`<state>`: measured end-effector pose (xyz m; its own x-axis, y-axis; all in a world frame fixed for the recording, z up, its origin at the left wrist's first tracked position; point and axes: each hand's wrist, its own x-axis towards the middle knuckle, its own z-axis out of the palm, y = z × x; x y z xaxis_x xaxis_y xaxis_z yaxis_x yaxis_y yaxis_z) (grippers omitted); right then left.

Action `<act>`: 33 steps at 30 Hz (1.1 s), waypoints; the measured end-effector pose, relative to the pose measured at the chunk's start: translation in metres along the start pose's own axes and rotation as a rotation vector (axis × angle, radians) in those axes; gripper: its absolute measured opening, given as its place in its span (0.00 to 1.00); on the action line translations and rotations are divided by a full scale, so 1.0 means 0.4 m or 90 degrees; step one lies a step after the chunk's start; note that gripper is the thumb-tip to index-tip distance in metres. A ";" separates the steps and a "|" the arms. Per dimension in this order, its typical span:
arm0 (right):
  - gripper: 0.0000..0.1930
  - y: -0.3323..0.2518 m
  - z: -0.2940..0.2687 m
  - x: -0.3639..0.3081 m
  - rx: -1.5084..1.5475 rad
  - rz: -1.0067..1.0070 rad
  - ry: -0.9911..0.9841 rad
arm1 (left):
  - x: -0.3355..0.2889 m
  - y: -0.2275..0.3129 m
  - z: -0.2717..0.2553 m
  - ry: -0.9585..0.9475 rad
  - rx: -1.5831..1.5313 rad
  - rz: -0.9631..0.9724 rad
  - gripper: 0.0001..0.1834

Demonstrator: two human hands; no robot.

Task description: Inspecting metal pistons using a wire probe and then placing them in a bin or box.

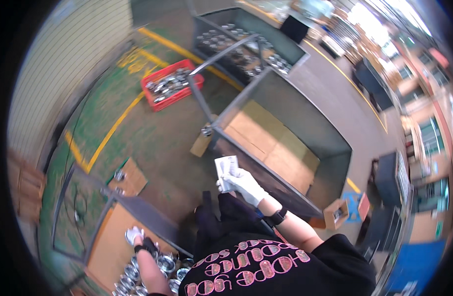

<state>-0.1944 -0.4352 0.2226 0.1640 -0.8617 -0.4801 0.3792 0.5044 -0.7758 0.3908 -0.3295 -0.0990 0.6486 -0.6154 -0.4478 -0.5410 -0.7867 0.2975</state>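
My right hand (247,186), in a white glove with a dark watch on the wrist, is closed on a flat white folded sheet (225,166), which may be paper or cloth. It is held in front of my body, beside the near wall of a large grey metal bin. My left hand (134,236), also white-gloved, is over the cardboard lining (108,246) of another grey bin at the lower left. Its fingers are too small and blurred to make out. Several shiny round metal parts (131,271) lie beside my left forearm in that bin.
The large grey bin (330,133) has cardboard on its floor. Behind it, another bin (298,56) holds many shiny parts. A red crate (160,104) of metal pieces stands on the floor. Cardboard pieces (130,180) lie nearby, and a small open box (336,214) is at right.
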 end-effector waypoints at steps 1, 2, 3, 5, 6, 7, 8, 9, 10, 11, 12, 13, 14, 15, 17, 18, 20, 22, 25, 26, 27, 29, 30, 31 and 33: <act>0.15 0.012 -0.040 -0.009 0.042 -0.034 0.000 | -0.018 0.020 0.019 -0.016 -0.197 -0.011 0.09; 0.15 0.020 -0.068 -0.017 0.049 -0.039 0.013 | -0.026 0.032 0.007 -0.042 -0.392 -0.035 0.14; 0.16 0.016 -0.099 -0.032 0.061 -0.049 0.030 | -0.041 0.037 -0.015 -0.233 -0.798 -0.096 0.12; 0.17 0.022 -0.119 -0.051 0.115 -0.054 0.015 | -0.035 0.106 -0.088 -0.083 -0.310 -0.132 0.24; 0.18 0.031 -0.144 -0.064 0.120 -0.077 0.028 | -0.059 0.177 -0.088 -0.004 -0.157 -0.018 0.26; 0.20 0.047 -0.197 -0.074 0.185 -0.125 0.037 | -0.135 0.391 -0.101 0.087 0.018 0.097 0.28; 0.22 0.065 -0.253 -0.090 0.219 -0.165 0.060 | -0.221 0.602 -0.083 0.024 -0.111 0.247 0.29; 0.24 0.068 -0.226 -0.090 0.265 -0.163 -0.003 | -0.190 0.556 -0.109 -0.025 -0.264 0.255 0.27; 0.24 0.066 -0.284 -0.107 0.274 -0.185 0.023 | -0.386 0.764 -0.074 -0.094 -0.291 0.311 0.27; 0.24 0.059 -0.316 -0.125 0.328 -0.179 -0.019 | -0.517 0.883 -0.072 -0.235 -0.344 0.370 0.28; 0.24 0.056 -0.343 -0.143 0.380 -0.169 -0.067 | -0.608 0.961 -0.045 -0.424 -0.389 0.354 0.25; 0.24 0.040 -0.374 -0.166 0.394 -0.172 -0.077 | -0.700 1.033 -0.017 -0.648 -0.419 0.477 0.23; 0.25 0.022 -0.424 -0.200 0.401 -0.170 -0.098 | -0.811 1.120 0.042 -0.774 -0.413 0.429 0.24; 0.26 0.008 -0.471 -0.239 0.414 -0.177 -0.110 | -0.954 1.221 0.082 -0.934 -0.431 0.425 0.24; 0.28 0.004 -0.563 -0.331 0.350 -0.223 -0.035 | -1.156 1.329 0.205 -1.061 -0.400 0.453 0.22; 0.30 -0.004 -0.593 -0.369 0.356 -0.218 -0.025 | -1.193 1.368 0.302 -1.112 -0.345 0.404 0.20; 0.31 0.001 -0.663 -0.420 0.388 -0.215 -0.010 | -1.281 1.432 0.405 -1.176 -0.256 0.349 0.18; 0.31 0.018 -0.717 -0.473 0.420 -0.249 0.047 | -1.408 1.465 0.444 -1.064 -0.093 0.338 0.15; 0.32 0.050 -0.795 -0.549 0.462 -0.294 0.113 | -1.583 1.485 0.486 -1.085 -0.014 0.458 0.14; 0.32 0.057 -0.806 -0.562 0.479 -0.303 0.117 | -1.608 1.491 0.508 -1.100 0.019 0.459 0.14; 0.32 0.062 -0.812 -0.572 0.496 -0.318 0.139 | -1.630 1.497 0.529 -1.096 0.044 0.452 0.13; 0.31 0.035 -0.805 -0.600 0.539 -0.308 0.224 | -1.663 1.510 0.566 -1.105 0.090 0.444 0.12; 0.27 0.030 -0.801 -0.607 0.554 -0.330 0.270 | -1.674 1.517 0.588 -1.025 0.132 0.567 0.14; 0.27 0.046 -0.808 -0.606 0.564 -0.339 0.293 | -1.688 1.519 0.611 -0.943 0.168 0.688 0.16; 0.24 0.082 -0.824 -0.578 0.418 -0.340 0.429 | -1.705 1.523 0.647 -0.847 0.192 0.868 0.18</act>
<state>-0.5202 -0.2016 0.1731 -0.6249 -0.6535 -0.4271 0.7003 -0.2275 -0.6766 -0.5197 -0.3761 0.1695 -0.9107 -0.1723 -0.3754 -0.4085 0.2419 0.8801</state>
